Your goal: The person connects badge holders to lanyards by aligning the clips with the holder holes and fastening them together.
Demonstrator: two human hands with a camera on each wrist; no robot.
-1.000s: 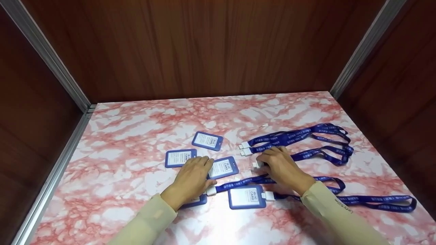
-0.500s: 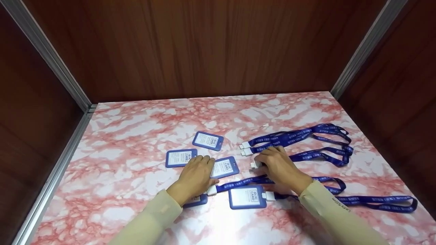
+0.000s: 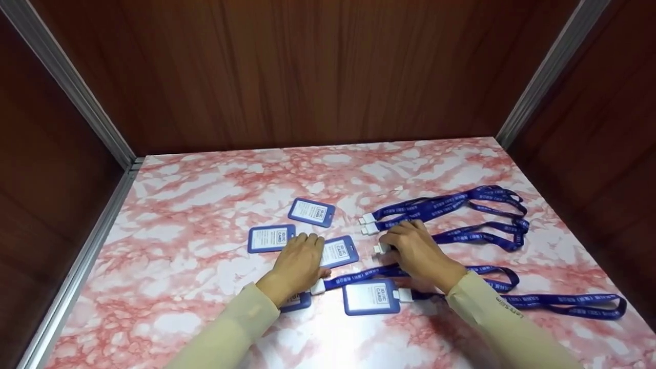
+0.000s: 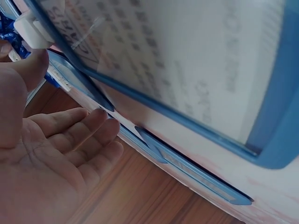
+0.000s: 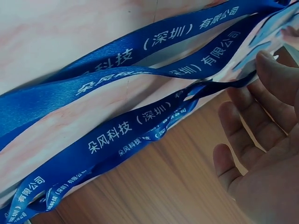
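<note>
Pinching a white plastic clip [image 3: 380,249] between my right thumb and fingers, as the head view shows: that's my right hand [image 3: 423,254], with the clip's tip poking out past the fingertips and its blue printed lanyard [image 3: 474,236] trailing away behind. Left hand [image 3: 296,265] is over one end of a blue-framed ID card holder [image 3: 341,252], whose slotted end faces the clip with a gap between. Both are on or just above the pink marbled tabletop [image 3: 195,192], can't tell exactly. Lower down, a clipped holder [image 3: 369,298] lies flat with its own lanyard attached.

Left wrist cam: four fingers stretched out side by side, palm showing, thumb well apart from them and near another clip [image 4: 33,30]. That clip hangs on the big holder [image 4: 168,74] in the foreground. Whether my fingertips really touch the holder they're over, I can't tell.

Right wrist cam: thumb and forefinger close on the strap end, other fingers loosely spread, clip mostly hidden.

Handling-wise, I'd guess everything's super light. Lanyard looks limp and satiny, useless for pushing, so grab the clip's hard body. Holder looks thin, stiff and kinda slippery on the clear window; I'd take it by the frame edges, leaving the slot free.
</note>
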